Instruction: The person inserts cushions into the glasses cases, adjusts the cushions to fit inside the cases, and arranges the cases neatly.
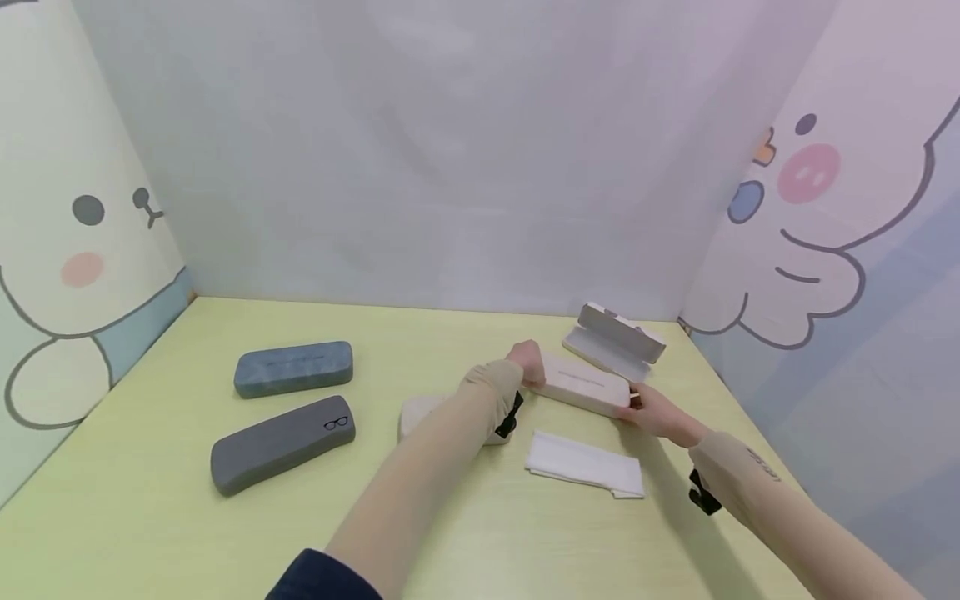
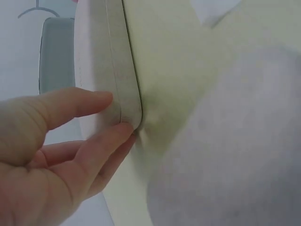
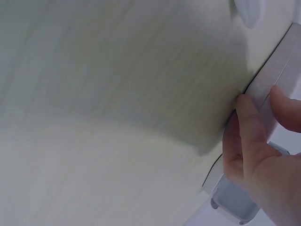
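Observation:
A pale beige glasses case point(image 1: 585, 384) lies closed on the table, a line of small print on its lid. My left hand point(image 1: 528, 363) grips its left end; the left wrist view shows the thumb on the case point(image 2: 108, 56) and the fingers point(image 2: 106, 146) at its bottom corner. At the other end, my right hand point(image 1: 662, 414) holds the case between thumb and fingers, the fingertips low by the table in the right wrist view. A folded white cloth point(image 1: 585, 464) lies just in front. Behind the case stands an open pale case point(image 1: 611, 343).
Another pale case point(image 1: 417, 411) is partly hidden behind my left forearm. Further left lie a blue case point(image 1: 294, 369) and a dark grey case point(image 1: 281, 446) with a glasses drawing. Walls with cartoon figures border the yellow table point(image 1: 187, 550) at the back and sides.

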The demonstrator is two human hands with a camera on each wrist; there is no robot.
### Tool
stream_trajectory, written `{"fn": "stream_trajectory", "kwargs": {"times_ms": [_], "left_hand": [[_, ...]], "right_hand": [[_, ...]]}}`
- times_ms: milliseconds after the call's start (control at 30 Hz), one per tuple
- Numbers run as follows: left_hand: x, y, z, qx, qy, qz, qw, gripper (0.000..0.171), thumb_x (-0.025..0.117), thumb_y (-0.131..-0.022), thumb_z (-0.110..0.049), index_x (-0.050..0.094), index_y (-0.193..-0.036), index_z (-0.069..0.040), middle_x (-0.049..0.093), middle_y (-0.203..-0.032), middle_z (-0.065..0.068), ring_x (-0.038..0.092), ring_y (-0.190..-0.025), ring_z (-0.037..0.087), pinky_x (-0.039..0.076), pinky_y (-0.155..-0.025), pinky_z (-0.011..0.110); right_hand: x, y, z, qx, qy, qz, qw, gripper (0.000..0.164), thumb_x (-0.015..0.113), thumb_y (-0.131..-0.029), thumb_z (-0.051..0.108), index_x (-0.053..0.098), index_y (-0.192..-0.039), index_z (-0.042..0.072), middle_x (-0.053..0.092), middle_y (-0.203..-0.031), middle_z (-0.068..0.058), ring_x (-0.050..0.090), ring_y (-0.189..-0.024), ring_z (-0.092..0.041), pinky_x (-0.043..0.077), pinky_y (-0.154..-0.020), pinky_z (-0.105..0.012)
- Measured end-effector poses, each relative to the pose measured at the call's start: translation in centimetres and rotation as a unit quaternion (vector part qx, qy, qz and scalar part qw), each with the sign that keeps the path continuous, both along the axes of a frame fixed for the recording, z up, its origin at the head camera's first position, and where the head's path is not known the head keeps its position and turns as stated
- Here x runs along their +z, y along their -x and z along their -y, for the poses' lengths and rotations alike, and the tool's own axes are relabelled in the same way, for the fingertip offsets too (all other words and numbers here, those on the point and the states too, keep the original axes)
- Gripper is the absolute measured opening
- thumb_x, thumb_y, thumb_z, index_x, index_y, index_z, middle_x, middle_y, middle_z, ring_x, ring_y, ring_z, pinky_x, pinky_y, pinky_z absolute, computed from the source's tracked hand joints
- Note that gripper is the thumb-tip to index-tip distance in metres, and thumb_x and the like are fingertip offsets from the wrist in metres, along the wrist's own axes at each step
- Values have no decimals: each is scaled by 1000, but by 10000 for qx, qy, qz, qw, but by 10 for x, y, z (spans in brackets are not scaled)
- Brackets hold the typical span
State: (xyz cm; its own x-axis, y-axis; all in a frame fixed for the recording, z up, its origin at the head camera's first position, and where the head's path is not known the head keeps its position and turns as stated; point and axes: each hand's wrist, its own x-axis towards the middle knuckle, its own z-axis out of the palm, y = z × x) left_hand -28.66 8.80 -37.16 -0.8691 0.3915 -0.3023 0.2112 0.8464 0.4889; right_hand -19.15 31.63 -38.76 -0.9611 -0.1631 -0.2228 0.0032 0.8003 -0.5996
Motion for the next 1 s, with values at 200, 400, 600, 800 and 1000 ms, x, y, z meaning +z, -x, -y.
{"fn": "stream_trajectory", "kwargs": {"times_ms": [200,400,600,800,1000], "left_hand": [[-1,-13,-20,-167,-186,36,9997,16,63,-76,3,50,-73,-5,52,-75,5,45,-54,11,33,-41,16],[2,-22,-32,-251,-287,113,9992,15,64,-74,3,51,-73,-4,59,-76,6,44,-47,9,34,-40,15],[4,-24,-40,-367,-257,98,9989,13,65,-74,3,55,-79,-3,54,-72,3,45,-50,8,36,-41,15],[5,-17,-38,-464,-534,462,9964,17,74,-77,-3,61,-88,0,60,-79,4,49,-59,9,41,-50,16],[14,-2,-28,-101,-1195,709,9902,47,79,-79,-29,59,-108,2,61,-97,8,56,-65,14,56,-70,26]], "right_hand": [[1,-25,-21,-396,-278,65,9988,57,59,-95,20,35,-129,-19,48,-127,-39,51,-118,-47,47,-94,-48],[2,-40,-32,-534,-360,92,9979,61,61,-94,25,35,-128,-19,51,-124,-38,53,-116,-44,48,-92,-47],[4,-46,-37,-702,-496,47,9963,63,61,-94,27,35,-129,-19,53,-122,-36,55,-113,-43,49,-90,-46],[6,-47,-42,-789,-287,216,9962,70,62,-93,31,33,-132,-20,54,-123,-35,57,-111,-38,51,-88,-42],[21,-38,-49,-639,526,942,9921,61,49,-100,37,38,-121,-19,56,-112,-28,60,-103,-28,55,-87,-35]]}}
